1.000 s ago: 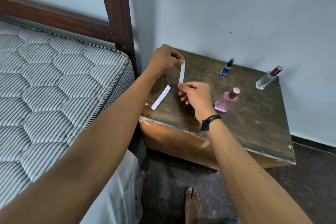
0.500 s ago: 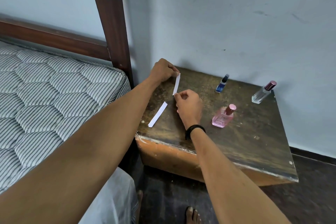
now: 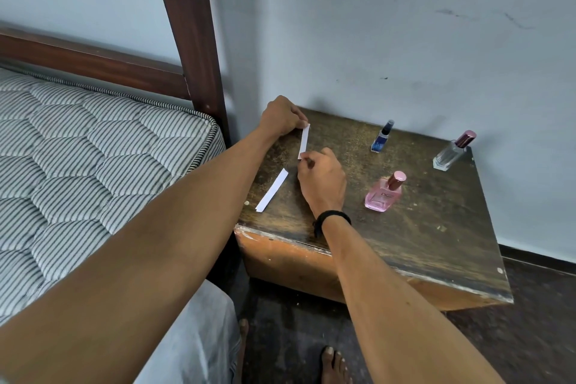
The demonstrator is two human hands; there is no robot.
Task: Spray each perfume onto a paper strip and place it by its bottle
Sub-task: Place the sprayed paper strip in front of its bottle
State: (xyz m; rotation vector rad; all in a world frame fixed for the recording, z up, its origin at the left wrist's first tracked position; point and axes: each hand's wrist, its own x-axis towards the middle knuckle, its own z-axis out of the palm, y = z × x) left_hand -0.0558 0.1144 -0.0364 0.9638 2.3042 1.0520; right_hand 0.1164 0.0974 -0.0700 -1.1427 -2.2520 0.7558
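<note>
Pinching a narrow white paper strip point(image 3: 304, 141): left hand point(image 3: 280, 117) at the far end, right hand point(image 3: 321, 178) near.
Best keep one pinch, freeing the other for the pink glass bottle point(image 3: 384, 195).

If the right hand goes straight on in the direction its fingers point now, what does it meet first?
Probably the left hand. The right hand points along the paper strip that both hands pinch, and the left hand's grip is at its far end. Depth is hard to judge.
</note>
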